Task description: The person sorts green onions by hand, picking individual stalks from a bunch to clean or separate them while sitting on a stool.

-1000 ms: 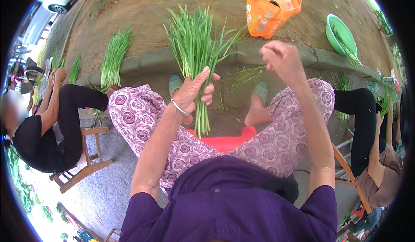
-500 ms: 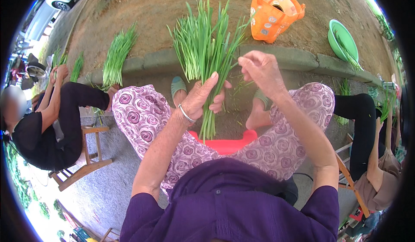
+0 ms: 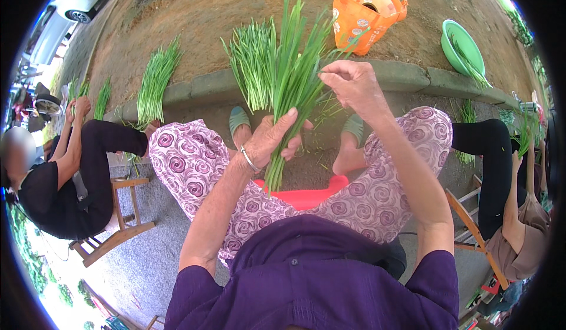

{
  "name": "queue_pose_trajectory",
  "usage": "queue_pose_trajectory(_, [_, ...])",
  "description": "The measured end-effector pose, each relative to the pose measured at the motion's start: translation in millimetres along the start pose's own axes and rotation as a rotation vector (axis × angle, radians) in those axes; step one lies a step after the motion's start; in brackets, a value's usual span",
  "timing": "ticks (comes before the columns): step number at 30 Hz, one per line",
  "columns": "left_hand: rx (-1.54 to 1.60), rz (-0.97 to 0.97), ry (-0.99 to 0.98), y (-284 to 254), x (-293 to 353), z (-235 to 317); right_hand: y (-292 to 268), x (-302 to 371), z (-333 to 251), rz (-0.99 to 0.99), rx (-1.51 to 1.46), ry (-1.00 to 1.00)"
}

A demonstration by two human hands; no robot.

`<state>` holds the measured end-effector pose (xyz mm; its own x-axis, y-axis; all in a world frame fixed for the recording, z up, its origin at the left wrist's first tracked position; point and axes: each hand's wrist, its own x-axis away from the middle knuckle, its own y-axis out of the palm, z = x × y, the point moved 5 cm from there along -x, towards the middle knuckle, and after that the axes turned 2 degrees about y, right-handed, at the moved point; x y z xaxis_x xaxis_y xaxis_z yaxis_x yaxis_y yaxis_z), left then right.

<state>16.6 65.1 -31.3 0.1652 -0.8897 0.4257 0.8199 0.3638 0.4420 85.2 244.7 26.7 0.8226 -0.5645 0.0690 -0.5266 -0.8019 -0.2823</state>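
Note:
My left hand (image 3: 272, 140), with a silver bangle at the wrist, is closed around a bunch of green chives (image 3: 295, 65). The leaves fan upward and away from me, and the pale stem ends point down between my knees. My right hand (image 3: 358, 88) is pinched at the right edge of the bunch, its fingertips against the outer leaves. Whatever lies between those fingertips is too small to make out. Just beyond, a second pile of chives (image 3: 250, 65) lies across the stone kerb, partly behind the held bunch.
An orange bag (image 3: 362, 20) stands on the dirt past the kerb (image 3: 401, 75). A green basin (image 3: 463, 53) holding some chives sits to its right. More chives (image 3: 159, 79) lie left. Co-workers sit on both sides, one on a wooden chair (image 3: 127, 224). A red stool (image 3: 303, 198) is under me.
The held bunch has tilted slightly and shifted a little left. My right hand has moved slightly up and left and now meets the bunch's outer leaves.

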Motion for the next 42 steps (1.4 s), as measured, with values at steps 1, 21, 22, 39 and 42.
queue_pose_trajectory(1, [0.004,0.027,-0.011,-0.6,1.1,1.2,-1.8,3.0,-1.3,-0.003,-0.055,0.038])
queue_pose_trajectory(21, [0.157,0.118,0.016,-18.3,-1.9,2.6,-7.1,8.6,15.2,-0.104,-0.243,0.213])
queue_pose_trajectory(22, [0.129,0.112,0.004,-17.8,-2.1,0.8,-6.9,8.2,15.5,-0.082,-0.256,0.195])
queue_pose_trajectory(39, [-0.193,0.291,-0.052,-24.1,-7.4,-11.9,8.7,14.4,-4.2,-0.273,-0.531,0.11])
queue_pose_trajectory(42, [-0.211,0.307,-0.054,-25.5,-8.0,-13.2,9.5,13.4,2.1,-0.291,-0.616,0.144])
